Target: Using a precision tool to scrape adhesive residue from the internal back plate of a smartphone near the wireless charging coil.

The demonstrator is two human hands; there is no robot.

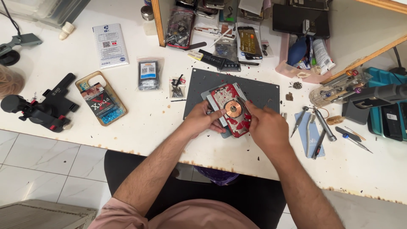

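A red-and-white patterned phone back (232, 109) with a round copper coil lies on a grey work mat (263, 91) in the middle of the white bench. My left hand (202, 120) grips the phone's left edge from the side. My right hand (267, 126) rests on its right lower edge, fingers curled onto the coil area; whether a small tool sits between them I cannot tell.
Screwdrivers and tweezers (319, 129) lie right of the mat. A clear phone case (101, 104), a black clamp tool (40, 108), a battery bag (149, 74) and a white box (110, 44) sit at left. A pink tray (292, 68) and stacked phone parts fill the back.
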